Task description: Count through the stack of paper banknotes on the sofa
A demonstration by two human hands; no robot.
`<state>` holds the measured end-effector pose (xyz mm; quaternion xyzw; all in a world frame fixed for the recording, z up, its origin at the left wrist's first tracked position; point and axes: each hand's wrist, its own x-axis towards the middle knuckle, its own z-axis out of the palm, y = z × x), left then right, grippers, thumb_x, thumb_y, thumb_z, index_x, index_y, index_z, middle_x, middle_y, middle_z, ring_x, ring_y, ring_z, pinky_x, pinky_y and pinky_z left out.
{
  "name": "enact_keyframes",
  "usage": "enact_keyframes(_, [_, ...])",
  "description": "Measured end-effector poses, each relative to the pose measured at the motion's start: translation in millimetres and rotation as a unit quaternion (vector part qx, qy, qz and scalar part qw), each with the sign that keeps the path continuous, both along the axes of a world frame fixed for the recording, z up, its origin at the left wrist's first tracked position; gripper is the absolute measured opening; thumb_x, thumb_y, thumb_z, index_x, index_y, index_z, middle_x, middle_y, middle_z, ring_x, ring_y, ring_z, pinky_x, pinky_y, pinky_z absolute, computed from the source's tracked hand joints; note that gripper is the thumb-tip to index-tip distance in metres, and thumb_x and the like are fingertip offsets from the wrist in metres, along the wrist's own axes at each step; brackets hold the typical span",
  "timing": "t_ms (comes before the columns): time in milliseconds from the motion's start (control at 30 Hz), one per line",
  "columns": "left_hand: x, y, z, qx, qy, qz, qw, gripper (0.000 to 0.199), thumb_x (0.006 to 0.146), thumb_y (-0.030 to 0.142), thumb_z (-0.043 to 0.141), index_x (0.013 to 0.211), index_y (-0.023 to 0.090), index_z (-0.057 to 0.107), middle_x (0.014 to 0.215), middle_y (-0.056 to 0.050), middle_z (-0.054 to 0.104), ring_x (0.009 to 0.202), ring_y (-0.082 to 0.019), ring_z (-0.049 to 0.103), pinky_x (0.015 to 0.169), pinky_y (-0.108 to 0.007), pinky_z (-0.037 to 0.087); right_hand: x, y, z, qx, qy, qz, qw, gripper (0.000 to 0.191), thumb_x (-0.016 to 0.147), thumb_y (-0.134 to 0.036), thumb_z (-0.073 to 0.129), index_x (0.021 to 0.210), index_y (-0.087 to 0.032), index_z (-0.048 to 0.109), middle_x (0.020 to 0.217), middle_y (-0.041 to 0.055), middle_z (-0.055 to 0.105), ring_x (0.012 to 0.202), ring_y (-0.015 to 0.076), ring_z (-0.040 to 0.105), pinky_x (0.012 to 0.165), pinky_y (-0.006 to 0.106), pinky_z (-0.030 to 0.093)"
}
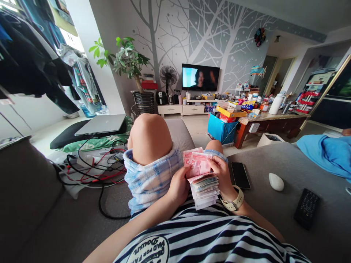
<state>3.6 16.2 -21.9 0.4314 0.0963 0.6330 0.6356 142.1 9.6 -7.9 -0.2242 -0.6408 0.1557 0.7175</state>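
A thick stack of banknotes [203, 182], pink-red on top, is held in front of my striped shirt. My left hand [179, 188] grips the stack from its left side, thumb on the top notes. My right hand [222, 173], with a pale wristwatch on the wrist, holds the right edge, its fingers curled over the top notes. My raised knee [149, 137], in blue checked shorts, stands just left of the notes. I am sitting on a grey sofa [274, 160].
On the sofa to the right lie a black phone [240, 175], a white oval object [276, 182] and a black remote [306, 208]. A blue cloth [326, 151] lies far right. Cables [90, 168] and a laptop [100, 125] sit left. A cluttered table [270, 117] and a television [200, 77] stand beyond.
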Motion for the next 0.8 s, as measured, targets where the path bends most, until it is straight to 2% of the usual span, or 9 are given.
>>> enact_keyframes(200, [-0.5, 1.7, -0.3, 0.004, -0.009, -0.008, 1.000, 0.010, 0.068, 0.024, 0.064, 0.070, 0.015, 0.063, 0.067, -0.003, 0.068, 0.062, -0.015, 0.060, 0.065, -0.026, 0.049, 0.0, -2.1, -2.6, 0.007, 0.008, 0.029, 1.000, 0.036, 0.083, -0.044, 0.061, 0.063, -0.018, 0.048, 0.061, -0.0021, 0.041, 0.057, 0.0099, 0.034, 0.053, 0.023, 0.030])
enact_keyframes(433, [-0.9, -0.2, -1.4, 0.011, 0.006, -0.012, 1.000, 0.010, 0.069, 0.024, 0.062, 0.073, 0.015, 0.064, 0.070, -0.005, 0.070, 0.079, -0.022, 0.068, 0.075, -0.030, 0.052, 1.3, -2.7, -3.8, 0.010, 0.000, 0.047, 0.999, 0.033, 0.083, -0.044, 0.062, 0.066, -0.017, 0.054, 0.062, -0.0015, 0.045, 0.058, 0.0100, 0.038, 0.055, 0.023, 0.032])
enact_keyframes(800, [-0.3, -2.0, -0.5, 0.023, 0.013, -0.011, 1.000, 0.012, 0.065, 0.027, 0.065, 0.071, 0.016, 0.064, 0.071, -0.006, 0.071, 0.086, -0.026, 0.068, 0.077, -0.033, 0.054, 1.7, 1.3, -6.5, 0.033, 0.011, 0.086, 0.996, 0.025, 0.083, -0.040, 0.065, 0.076, -0.017, 0.061, 0.070, 0.0005, 0.057, 0.066, 0.0115, 0.049, 0.061, 0.023, 0.041])
